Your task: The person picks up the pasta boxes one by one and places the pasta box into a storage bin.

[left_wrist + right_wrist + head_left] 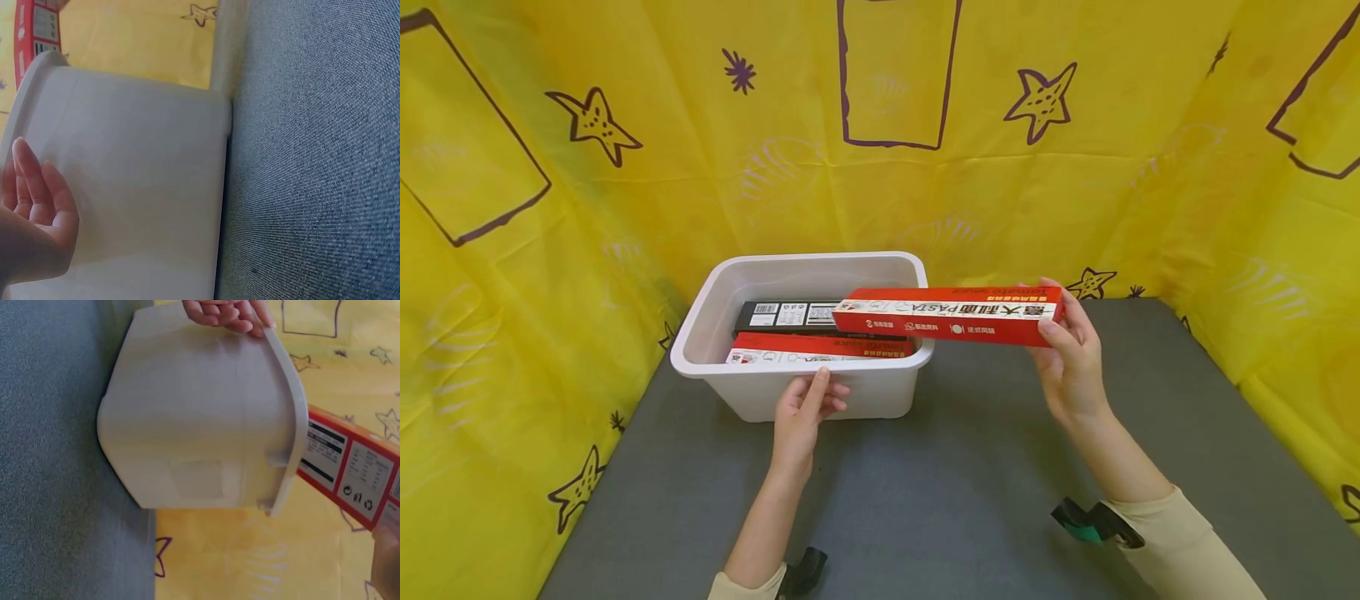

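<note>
A red spaghetti box (947, 315) is held by its right end in my right hand (1070, 367), thumb in front and fingers behind. Its left end overlaps the right rim of a white plastic bin (895, 392) in the head view. At the bin's front rim my left hand (799, 412) pinches the lip, thumb at the edge and the other fingers below it. Inside the bin lie another red pasta box (820, 345) and, behind it, a black box (782, 314) with white label panels. The right wrist view shows the held box's printed panel (362, 475).
The bin stands on a dark grey table (970, 500). A yellow cloth (880, 200) with drawn starfish and outlines hangs close behind the bin and along both sides. Dark straps (1097, 523) sit at both wrists.
</note>
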`<state>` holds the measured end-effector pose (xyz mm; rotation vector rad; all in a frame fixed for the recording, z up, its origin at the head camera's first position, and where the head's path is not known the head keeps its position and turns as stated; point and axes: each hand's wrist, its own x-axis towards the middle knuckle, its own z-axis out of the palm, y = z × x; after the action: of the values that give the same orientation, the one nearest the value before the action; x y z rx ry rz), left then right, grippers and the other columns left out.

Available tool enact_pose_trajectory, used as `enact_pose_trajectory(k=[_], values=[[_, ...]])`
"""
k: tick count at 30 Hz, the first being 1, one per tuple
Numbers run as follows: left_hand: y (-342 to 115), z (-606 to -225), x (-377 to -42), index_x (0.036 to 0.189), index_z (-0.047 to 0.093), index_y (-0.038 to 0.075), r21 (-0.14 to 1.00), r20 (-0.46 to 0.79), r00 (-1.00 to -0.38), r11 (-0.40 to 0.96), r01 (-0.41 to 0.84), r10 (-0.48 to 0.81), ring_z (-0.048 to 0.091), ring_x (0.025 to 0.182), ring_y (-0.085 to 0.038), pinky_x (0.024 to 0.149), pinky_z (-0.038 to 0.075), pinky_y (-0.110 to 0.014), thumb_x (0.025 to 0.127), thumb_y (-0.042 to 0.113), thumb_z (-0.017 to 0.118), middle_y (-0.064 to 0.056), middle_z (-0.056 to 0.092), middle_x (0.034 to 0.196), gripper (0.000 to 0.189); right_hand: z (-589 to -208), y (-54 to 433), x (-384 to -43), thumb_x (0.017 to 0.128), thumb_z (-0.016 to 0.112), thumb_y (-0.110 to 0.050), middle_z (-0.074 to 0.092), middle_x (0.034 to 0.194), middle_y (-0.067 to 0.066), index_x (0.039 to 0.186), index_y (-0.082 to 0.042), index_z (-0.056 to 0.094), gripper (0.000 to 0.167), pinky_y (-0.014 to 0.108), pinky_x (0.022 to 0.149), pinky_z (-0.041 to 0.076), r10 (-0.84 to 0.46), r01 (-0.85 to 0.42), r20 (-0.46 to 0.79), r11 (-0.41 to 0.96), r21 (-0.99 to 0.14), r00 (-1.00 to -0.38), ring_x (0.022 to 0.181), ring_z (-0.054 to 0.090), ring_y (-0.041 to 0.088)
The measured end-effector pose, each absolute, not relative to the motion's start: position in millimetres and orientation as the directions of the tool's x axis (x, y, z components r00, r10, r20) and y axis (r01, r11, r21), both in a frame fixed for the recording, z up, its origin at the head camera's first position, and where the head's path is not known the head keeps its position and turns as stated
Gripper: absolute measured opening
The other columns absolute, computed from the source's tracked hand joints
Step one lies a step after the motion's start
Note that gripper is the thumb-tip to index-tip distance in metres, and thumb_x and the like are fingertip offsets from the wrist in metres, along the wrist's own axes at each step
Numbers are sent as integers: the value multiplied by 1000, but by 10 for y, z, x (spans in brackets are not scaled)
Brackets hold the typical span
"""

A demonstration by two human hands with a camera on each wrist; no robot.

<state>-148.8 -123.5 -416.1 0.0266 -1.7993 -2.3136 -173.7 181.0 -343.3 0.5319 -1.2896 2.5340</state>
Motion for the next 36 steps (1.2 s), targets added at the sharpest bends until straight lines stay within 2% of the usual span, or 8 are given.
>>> enact_pose_trajectory(k=[9,13,22,32,36], values=[[-1246,-4157,-1488,102,58,-1,968,86,-981,-219,124,-176,63,67,-16,75,55,-29,99,26,59,-3,70,80,27,-3431,1710,-1805,93,53,-6,46,141,19,140,0,41,49,31,93,50,-39,-334,413,-520,-786,-910,122,42,29],[-1250,-4151,-1493,103,58,-1,971,82,-982,-208,118,-173,63,67,-16,76,55,-29,99,28,59,-3,70,81,30,-3432,1690,-1834,93,52,-4,47,139,15,138,-4,46,46,30,92,51,-67,-315,397,-492,-812,-916,120,43,28],[-1248,-4160,-1498,104,59,-4,972,89,-981,-199,124,-173,63,67,-16,76,55,-28,99,28,59,-4,70,82,32,-3479,1617,-1915,90,52,2,47,139,16,140,-7,45,51,32,91,52,-163,-288,391,-441,-850,-906,118,46,29],[-1252,-4153,-1492,107,60,-4,976,75,-982,-188,107,-171,64,70,-16,78,55,-28,99,30,59,-3,71,83,35,-3523,1578,-1956,91,56,3,53,130,8,143,-5,42,55,29,89,52,-170,-238,322,-385,-891,-931,108,55,22],[-1261,-4156,-1483,109,59,-4,978,72,-984,-181,102,-165,64,71,-16,79,55,-28,99,31,59,-3,71,85,36,-3547,1572,-1988,91,58,5,51,133,9,144,-4,41,56,29,90,51,-158,-234,305,-353,-906,-939,112,53,22]])
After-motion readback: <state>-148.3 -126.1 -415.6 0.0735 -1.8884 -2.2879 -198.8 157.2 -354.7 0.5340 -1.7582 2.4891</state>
